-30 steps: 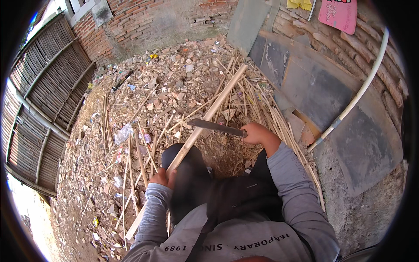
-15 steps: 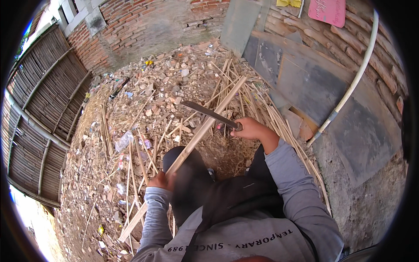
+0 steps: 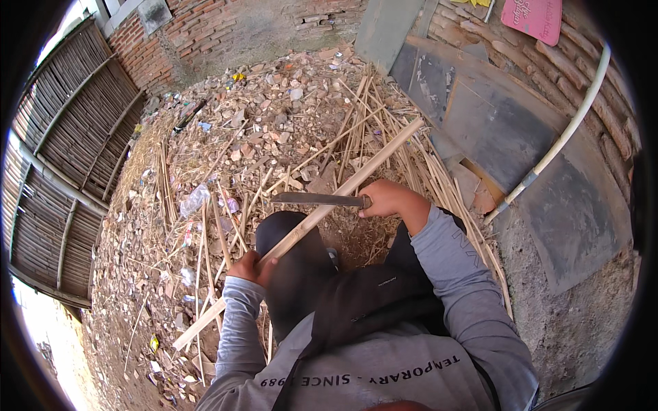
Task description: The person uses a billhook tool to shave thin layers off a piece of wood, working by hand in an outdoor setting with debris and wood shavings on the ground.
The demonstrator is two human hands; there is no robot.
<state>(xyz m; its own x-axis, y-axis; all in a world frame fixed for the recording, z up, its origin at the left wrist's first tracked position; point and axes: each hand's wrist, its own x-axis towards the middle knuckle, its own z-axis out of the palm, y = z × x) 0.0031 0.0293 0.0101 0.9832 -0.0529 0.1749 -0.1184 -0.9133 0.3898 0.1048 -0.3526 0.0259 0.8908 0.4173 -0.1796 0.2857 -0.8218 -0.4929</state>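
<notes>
From where I stand, the wooden strip (image 3: 363,171) crosses diagonally above the left thigh (image 3: 288,294). Its far end points over the loose sticks (image 3: 439,179) by the ground's right edge; its near end extends past the left forearm. Contact with the thigh cannot be confirmed.

Grip state: the left hand (image 3: 253,268) is clenched around the strip, nearer its lower end. The right hand (image 3: 391,201) grasps the knife (image 3: 308,198) by its handle, with the blade lying across the strip. Whether the blade touches the wood cannot be told.

Handling: expect the strip to be light, fairly stiff and slightly springy, with edges that may splinter. Hold it firmly, well apart from the blade. Treat both blade edges as sharp.

Clearance: dark boards (image 3: 500,137) and a pale pole (image 3: 562,149) limit movement at the ground's right edge. Wider room lies toward the left edge, over low rubble (image 3: 123,274), before the slatted fence (image 3: 68,151)
</notes>
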